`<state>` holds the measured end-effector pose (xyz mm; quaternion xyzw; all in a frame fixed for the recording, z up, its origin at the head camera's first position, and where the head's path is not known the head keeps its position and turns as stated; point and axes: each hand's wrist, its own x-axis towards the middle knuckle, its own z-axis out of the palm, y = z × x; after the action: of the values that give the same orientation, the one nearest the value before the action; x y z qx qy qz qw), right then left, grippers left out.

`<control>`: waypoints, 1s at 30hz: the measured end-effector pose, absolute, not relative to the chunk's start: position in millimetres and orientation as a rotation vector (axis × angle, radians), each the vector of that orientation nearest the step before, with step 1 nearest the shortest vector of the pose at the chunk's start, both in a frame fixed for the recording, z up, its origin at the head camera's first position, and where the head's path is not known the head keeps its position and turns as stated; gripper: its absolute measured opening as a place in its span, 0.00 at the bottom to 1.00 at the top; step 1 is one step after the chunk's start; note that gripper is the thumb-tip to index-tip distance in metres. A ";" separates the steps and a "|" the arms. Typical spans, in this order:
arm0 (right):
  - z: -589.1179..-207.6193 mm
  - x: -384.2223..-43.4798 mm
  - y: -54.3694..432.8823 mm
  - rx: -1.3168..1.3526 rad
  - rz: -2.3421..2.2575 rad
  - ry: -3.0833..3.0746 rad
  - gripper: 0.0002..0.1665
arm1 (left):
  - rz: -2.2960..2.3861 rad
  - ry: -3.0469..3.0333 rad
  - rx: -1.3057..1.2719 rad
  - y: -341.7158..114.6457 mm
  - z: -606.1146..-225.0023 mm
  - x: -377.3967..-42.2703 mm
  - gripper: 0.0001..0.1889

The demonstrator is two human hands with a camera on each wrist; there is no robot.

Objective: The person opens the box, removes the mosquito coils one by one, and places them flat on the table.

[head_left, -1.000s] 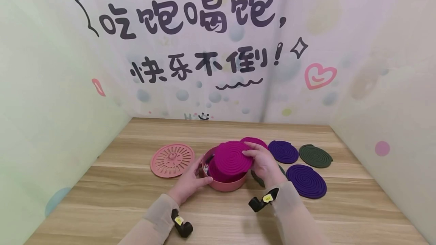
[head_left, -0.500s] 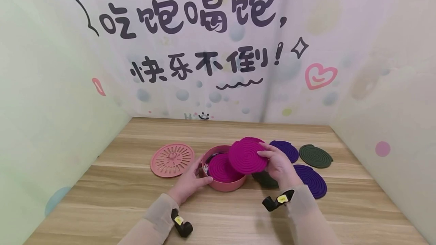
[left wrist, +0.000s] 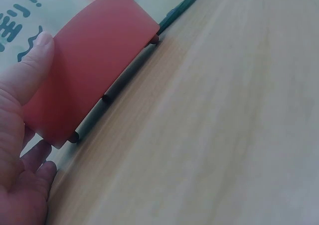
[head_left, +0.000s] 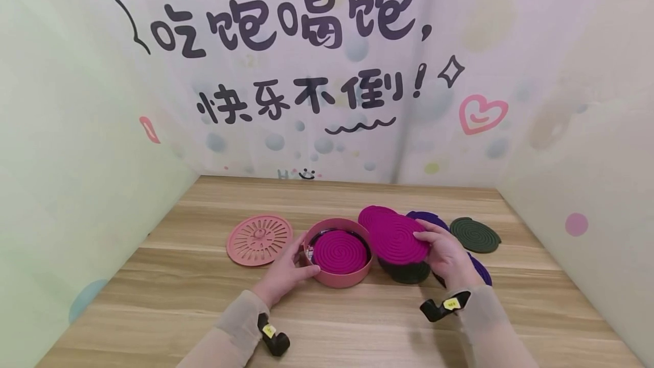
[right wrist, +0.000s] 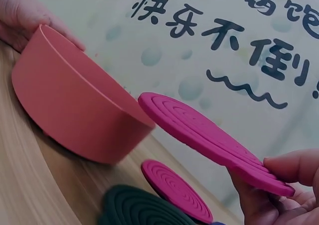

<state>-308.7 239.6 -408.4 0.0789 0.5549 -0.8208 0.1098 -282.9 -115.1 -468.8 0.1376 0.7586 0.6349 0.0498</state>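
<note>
My right hand [head_left: 451, 257] pinches a magenta mosquito coil [head_left: 400, 238] by its right edge, thumb on one face and fingers on the other. In the right wrist view this coil [right wrist: 199, 135] is tilted and held above the table. Another magenta coil [head_left: 339, 251] lies inside the round pink coil box [head_left: 338, 280]. My left hand [head_left: 286, 274] holds the box at its left side, thumb at the front. From the left wrist the outer wall [left wrist: 94, 65] and small feet of the box show. Part of my right fingers is hidden behind the held coil.
The slotted pink lid [head_left: 237, 249] lies flat left of the box. Right of it lie a magenta coil [head_left: 370, 213], a dark green coil [head_left: 406, 273], partly covered blue coils [head_left: 429, 217] and another green coil [head_left: 475, 235]. A printed cloth wall closes the back.
My right hand has moved right with the magenta coil, from over the box to above the coils on the table. The coil inside the box is now uncovered. My left hand stays still.
</note>
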 end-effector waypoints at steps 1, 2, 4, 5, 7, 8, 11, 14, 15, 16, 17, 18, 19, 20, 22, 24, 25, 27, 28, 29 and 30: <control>-408.6 -307.6 242.8 0.234 -2.419 1.623 0.19 | 1.932 2.310 0.420 -115.2 -469.0 -283.1 0.46; -408.8 -306.7 246.2 0.237 -2.426 1.614 0.18 | 1.932 2.309 0.421 -115.2 -469.1 -283.2 0.46; -409.3 -305.4 252.8 0.241 -2.438 1.603 0.17 | 1.931 2.309 0.424 -115.1 -468.9 -283.0 0.45; -409.2 -304.6 255.9 0.241 -2.447 1.589 0.18 | 1.931 2.310 0.423 -115.0 -468.6 -282.7 0.45; -409.5 -303.8 262.2 0.251 -2.465 1.569 0.19 | 1.932 2.308 0.411 -114.7 -467.8 -281.6 0.45; -409.6 -303.6 265.3 0.261 -2.475 1.557 0.20 | 1.933 2.307 0.405 -114.4 -467.6 -281.5 0.45; -410.4 -302.4 274.7 0.275 -2.495 1.530 0.21 | 1.929 2.316 0.390 -114.2 -468.6 -281.7 0.45; -412.4 -301.3 284.3 0.272 -2.503 1.539 0.20 | 1.920 2.322 0.391 -114.8 -471.7 -283.1 0.45; -413.3 -301.0 287.5 0.264 -2.507 1.544 0.21 | 1.917 2.323 0.395 -115.2 -472.6 -283.6 0.45; -414.1 -300.5 290.5 0.257 -2.509 1.550 0.21 | 1.914 2.324 0.398 -115.4 -473.5 -283.9 0.45; -415.4 -300.3 293.6 0.249 -2.510 1.553 0.22 | 1.912 2.321 0.401 -115.7 -474.2 -284.3 0.45; -416.8 -300.2 296.9 0.237 -2.516 1.550 0.22 | 1.911 2.321 0.406 -115.9 -474.7 -284.6 0.45; -418.4 -300.1 300.1 0.227 -2.523 1.548 0.22 | 1.907 2.322 0.409 -116.0 -475.2 -284.8 0.46; -419.8 -299.9 303.4 0.219 -2.529 1.543 0.23 | 1.906 2.320 0.412 -116.0 -475.5 -285.0 0.46; -422.7 -299.5 310.1 0.209 -2.540 1.528 0.23 | 1.899 2.318 0.420 -116.0 -475.5 -285.5 0.46; -425.3 -298.9 317.0 0.206 -2.555 1.511 0.23 | 1.888 2.320 0.430 -116.1 -476.0 -285.9 0.47; -426.3 -298.6 320.3 0.212 -2.560 1.506 0.23 | 1.881 2.323 0.439 -116.2 -476.4 -286.2 0.47; -428.1 -297.8 327.3 0.218 -2.566 1.486 0.23 | 1.868 2.330 0.447 -116.4 -476.8 -286.4 0.47; -428.8 -297.2 330.9 0.224 -2.566 1.477 0.23 | 1.862 2.334 0.450 -116.4 -477.2 -286.5 0.47; -429.6 -296.5 334.3 0.227 -2.568 1.469 0.22 | 1.861 2.339 0.462 -116.5 -477.6 -286.5 0.47; -430.1 -295.7 337.9 0.227 -2.569 1.456 0.22 | 1.862 2.339 0.467 -116.4 -477.5 -286.4 0.47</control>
<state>-295.7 337.9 -430.1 0.0762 0.4895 -0.8640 0.0897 -286.4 -116.4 -477.5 0.1542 0.7716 0.6144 0.0578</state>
